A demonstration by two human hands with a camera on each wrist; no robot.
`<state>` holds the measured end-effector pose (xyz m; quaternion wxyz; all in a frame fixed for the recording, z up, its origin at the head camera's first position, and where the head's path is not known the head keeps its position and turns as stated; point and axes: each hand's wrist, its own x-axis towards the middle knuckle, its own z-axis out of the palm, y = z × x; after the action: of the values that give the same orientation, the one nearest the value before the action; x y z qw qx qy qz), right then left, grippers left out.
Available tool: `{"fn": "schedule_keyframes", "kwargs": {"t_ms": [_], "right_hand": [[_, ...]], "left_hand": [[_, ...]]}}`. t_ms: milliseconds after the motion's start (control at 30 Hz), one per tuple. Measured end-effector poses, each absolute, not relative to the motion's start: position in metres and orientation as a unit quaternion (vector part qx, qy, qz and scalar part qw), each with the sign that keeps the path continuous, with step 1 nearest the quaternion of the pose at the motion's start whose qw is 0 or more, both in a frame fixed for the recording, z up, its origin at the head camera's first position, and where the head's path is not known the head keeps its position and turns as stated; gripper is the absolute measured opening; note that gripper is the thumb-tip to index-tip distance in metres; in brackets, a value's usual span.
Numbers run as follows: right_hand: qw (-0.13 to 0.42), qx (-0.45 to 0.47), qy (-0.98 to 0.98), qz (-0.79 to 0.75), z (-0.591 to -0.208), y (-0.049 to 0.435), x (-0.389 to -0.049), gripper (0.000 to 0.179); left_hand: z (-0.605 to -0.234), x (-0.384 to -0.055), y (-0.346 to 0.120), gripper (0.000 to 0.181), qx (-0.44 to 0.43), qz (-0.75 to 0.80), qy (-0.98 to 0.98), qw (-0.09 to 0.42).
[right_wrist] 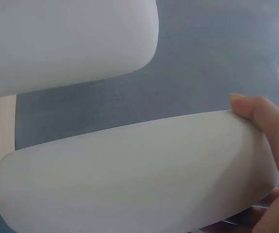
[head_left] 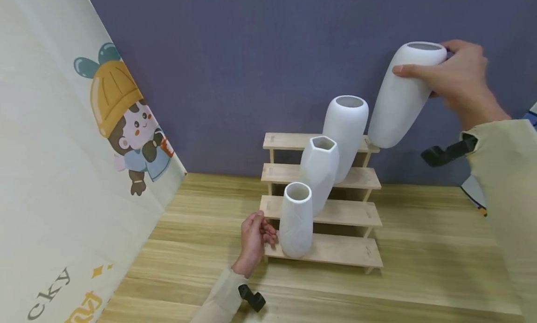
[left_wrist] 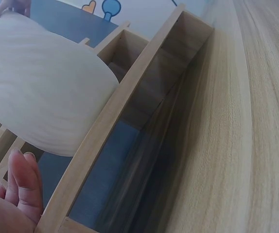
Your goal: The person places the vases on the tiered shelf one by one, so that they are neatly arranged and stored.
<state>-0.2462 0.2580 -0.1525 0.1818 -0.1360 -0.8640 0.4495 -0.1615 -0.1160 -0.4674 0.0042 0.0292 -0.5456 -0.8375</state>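
Note:
Near its rim, my right hand (head_left: 463,76) grips a tall smooth white vase (head_left: 402,94), thumb across the front and fingers behind. The vase tilts, its base overlapping the right end of the top step in the head view. In the right wrist view, the same vase (right_wrist: 139,174) lies across the picture with the thumb over its rim end. My left hand (head_left: 257,234) is beside the left end of the lowest steps, fingers loosely bent and holding nothing. Close to its fingertips, a small white vase (head_left: 296,225) with faint surface lines stands on the bottom step.
A pale wooden four-step stand (head_left: 344,248) rests on the wood-grain tabletop (head_left: 189,248). A faceted white vase (head_left: 319,174) and a smooth white vase (head_left: 345,127) stand on its middle steps. Behind is a blue-grey panel (head_left: 230,71); a cartoon-printed white sheet (head_left: 50,150) is at left.

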Motion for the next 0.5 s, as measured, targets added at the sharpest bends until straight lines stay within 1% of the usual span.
{"fn": "schedule_keyframes", "kwargs": {"t_ms": [267, 500], "right_hand": [[0.173, -0.133, -0.863, 0.455, -0.152, 0.245, -0.253, 0.104], [0.163, -0.143, -0.873, 0.438, -0.156, 0.237, -0.26, 0.108]], "left_hand": [[-0.468, -0.162, -0.116, 0.034, 0.03, -0.839, -0.543, 0.005], [-0.467, -0.162, -0.116, 0.033, 0.033, -0.837, -0.546, 0.0]]}}
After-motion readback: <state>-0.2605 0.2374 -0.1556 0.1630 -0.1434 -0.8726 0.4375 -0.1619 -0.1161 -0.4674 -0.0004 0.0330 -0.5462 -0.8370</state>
